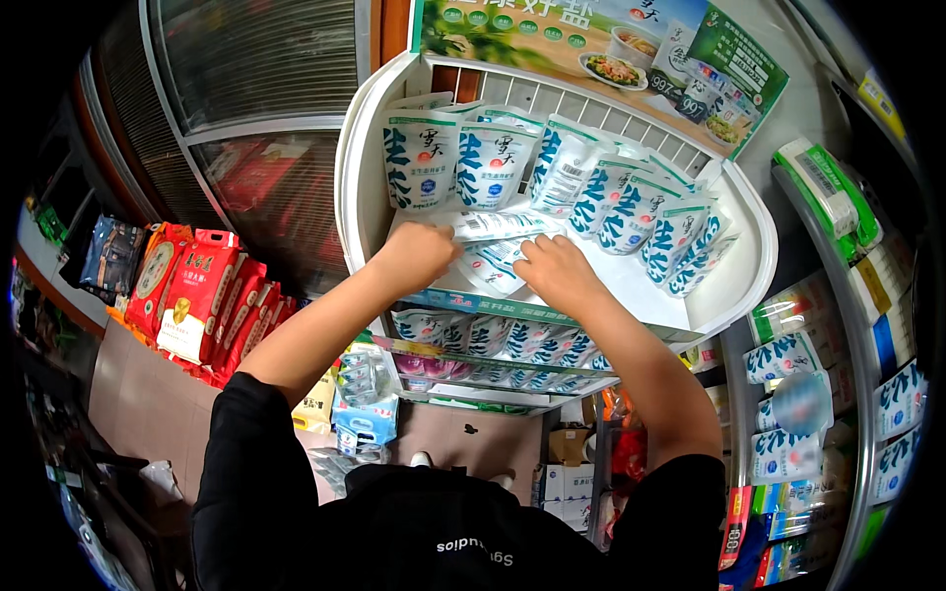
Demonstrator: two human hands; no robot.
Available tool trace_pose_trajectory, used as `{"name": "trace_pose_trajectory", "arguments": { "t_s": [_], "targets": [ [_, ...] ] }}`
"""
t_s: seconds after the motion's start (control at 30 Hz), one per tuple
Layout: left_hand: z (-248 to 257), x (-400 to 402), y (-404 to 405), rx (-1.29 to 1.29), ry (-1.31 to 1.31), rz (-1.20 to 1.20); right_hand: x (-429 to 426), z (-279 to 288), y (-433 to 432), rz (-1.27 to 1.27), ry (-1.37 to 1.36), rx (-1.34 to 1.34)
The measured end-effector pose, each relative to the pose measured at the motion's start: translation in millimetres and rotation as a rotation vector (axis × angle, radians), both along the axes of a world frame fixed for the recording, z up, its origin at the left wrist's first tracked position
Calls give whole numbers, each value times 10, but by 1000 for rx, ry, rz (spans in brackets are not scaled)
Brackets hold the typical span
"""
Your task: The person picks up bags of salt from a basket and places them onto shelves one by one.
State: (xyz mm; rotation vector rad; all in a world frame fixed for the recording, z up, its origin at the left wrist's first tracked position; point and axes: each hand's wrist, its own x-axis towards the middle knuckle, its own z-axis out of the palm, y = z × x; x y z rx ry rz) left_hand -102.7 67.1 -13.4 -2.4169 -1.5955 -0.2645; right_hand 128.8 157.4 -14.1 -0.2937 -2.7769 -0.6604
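Note:
On the top shelf of a white display rack point(761, 244), white salt pouches with teal writing point(494, 166) stand upright in a curved group along the back and right. Two or more pouches lie flat near the shelf's front left. My left hand point(420, 255) is at the left end of a lying pouch point(502, 224), its fingers curled at the edge. My right hand point(554, 272) bends its fingers at the right edge of another lying pouch point(491, 270). Whether either hand grips a pouch cannot be told, as the fingertips are partly hidden.
More pouches fill the lower shelves point(488, 336) under the rack's front edge. Red rice bags point(196, 295) stand on the floor at left, beside a glazed sliding door point(259, 66). Packets point(783, 358) line shelving at right. Bags and cartons point(569, 480) sit low near my feet.

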Motion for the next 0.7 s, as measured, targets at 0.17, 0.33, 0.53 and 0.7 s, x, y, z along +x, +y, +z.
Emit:
{"name": "trace_pose_trajectory", "arguments": {
  "t_s": [0.17, 0.33, 0.53, 0.7],
  "targets": [
    [103, 46, 83, 10, -153, 24, 54, 101, 139, -33, 74, 33],
    [185, 82, 246, 168, -553, -141, 218, 384, 279, -44, 200, 7],
    [494, 380, 411, -159, -1020, -225, 607, 867, -94, -229, 265, -18],
    [533, 982, 488, -401, -1106, -471, 1030, 1215, -544, -340, 562, -109]
  ]
}}
